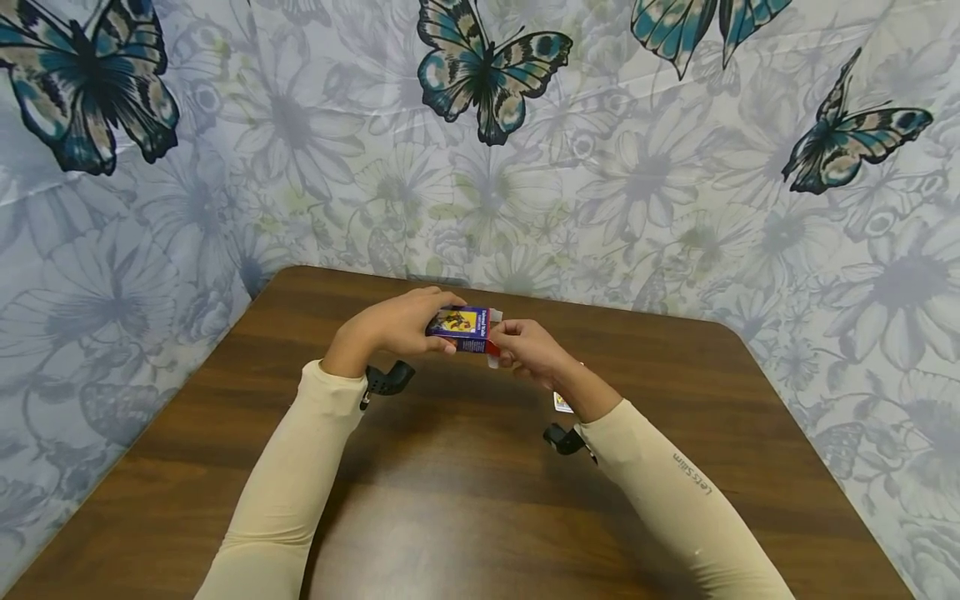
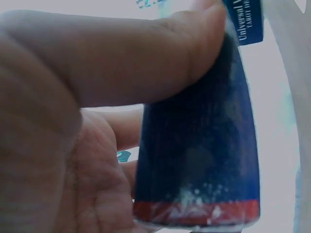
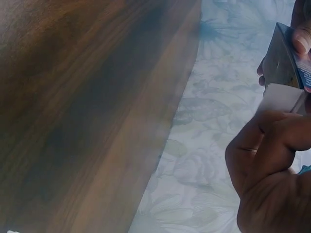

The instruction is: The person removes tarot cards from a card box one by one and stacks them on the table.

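Note:
My left hand (image 1: 401,323) holds a small blue tarot card box (image 1: 463,327) above the table, with the thumb along its near side and fingers over the top. In the left wrist view the box's long blue side (image 2: 199,145) ends in a red band. The box's right end is unfolded, with pale flaps standing out. There my right hand (image 1: 534,350) pinches at the red end flap with curled fingers. The right wrist view shows a white flap (image 3: 281,98) beside those fingers. What lies inside the box is hidden.
Partly hidden behind the right wrist, a small card-like piece (image 1: 562,403) lies on the brown wooden table (image 1: 442,500). Beyond the table's far edge hangs a flowered cloth (image 1: 645,192) with teal butterflies. Each wrist carries a black camera strap.

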The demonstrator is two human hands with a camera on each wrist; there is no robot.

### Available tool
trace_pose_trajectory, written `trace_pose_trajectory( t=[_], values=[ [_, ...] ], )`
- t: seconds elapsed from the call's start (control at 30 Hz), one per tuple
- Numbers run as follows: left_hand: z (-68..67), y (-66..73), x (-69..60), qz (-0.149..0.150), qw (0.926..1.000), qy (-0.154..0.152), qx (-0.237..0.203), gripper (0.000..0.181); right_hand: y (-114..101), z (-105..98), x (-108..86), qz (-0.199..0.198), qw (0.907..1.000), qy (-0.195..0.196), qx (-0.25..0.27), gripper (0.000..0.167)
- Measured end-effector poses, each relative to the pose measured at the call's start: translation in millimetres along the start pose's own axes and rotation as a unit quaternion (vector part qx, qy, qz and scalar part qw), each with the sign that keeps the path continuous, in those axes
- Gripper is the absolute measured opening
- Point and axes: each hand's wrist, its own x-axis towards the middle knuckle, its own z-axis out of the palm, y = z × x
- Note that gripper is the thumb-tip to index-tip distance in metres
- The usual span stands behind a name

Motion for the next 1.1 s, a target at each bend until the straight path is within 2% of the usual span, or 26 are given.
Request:
trace_pose_trajectory(
  t=[0.13,0.37,0.57,0.83,1.1],
  values=[
    [0.9,-0.9,0.1,0.002,1.0,0.004,0.002,0.069,0,0,0.1,0.008,0.9998,-0.014,-0.014,0.018],
    [-0.3,-0.3,-0.5,0.001,1.0,0.008,0.003,0.068,-1,-3,-6.3,-0.002,0.9992,-0.026,-0.03,0.023],
    [-0.8,-0.4,-0.4,0.001,0.9999,0.01,0.004,0.068,1,-12,-9.6,-0.005,0.9994,0.002,-0.035,0.023],
    [0.0,-1.0,-1.3,-0.004,0.9999,0.013,0.007,0.069,7,-23,-14.2,-0.015,0.9993,0.003,-0.034,0.027],
    [-0.4,-1.1,-1.4,-0.014,0.9998,0.012,0.012,0.072,13,-45,-16.6,-0.02,0.9979,0.04,-0.046,0.024]
  ],
)
